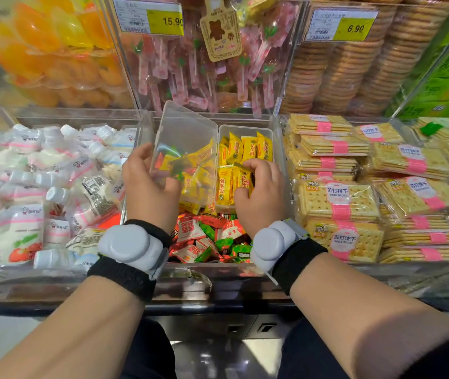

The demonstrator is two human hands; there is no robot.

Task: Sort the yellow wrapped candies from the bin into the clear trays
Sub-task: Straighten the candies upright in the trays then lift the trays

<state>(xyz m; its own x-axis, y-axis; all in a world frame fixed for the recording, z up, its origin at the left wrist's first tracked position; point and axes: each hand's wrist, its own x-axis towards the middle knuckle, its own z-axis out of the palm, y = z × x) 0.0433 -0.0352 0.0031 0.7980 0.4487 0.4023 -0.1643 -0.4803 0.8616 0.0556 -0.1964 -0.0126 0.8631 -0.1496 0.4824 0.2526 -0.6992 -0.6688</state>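
Two clear trays sit in the middle bin. The left tray (pixel 187 124) is tilted and holds a few loose yellow candies (pixel 200 155). The right tray (pixel 245 131) is packed with upright yellow wrapped candies (pixel 248 149). My left hand (pixel 146 187) grips the left tray's near side, fingers curled over its rim. My right hand (pixel 261 192) reaches into the right tray and pinches a yellow candy (pixel 245 180) at its near end. Below the trays, the bin (pixel 146 127) shows mixed red, green and white wrapped candies (pixel 206 239).
White drink pouches (pixel 40 181) fill the bin on the left. Stacked soda biscuit packs (pixel 354 192) fill the bin on the right. Behind stand clear bins of pink lollipops (pixel 206 72), orange jellies (pixel 53 50) and round biscuits (pixel 354 72). A dark shelf edge (pixel 217 302) runs along the front.
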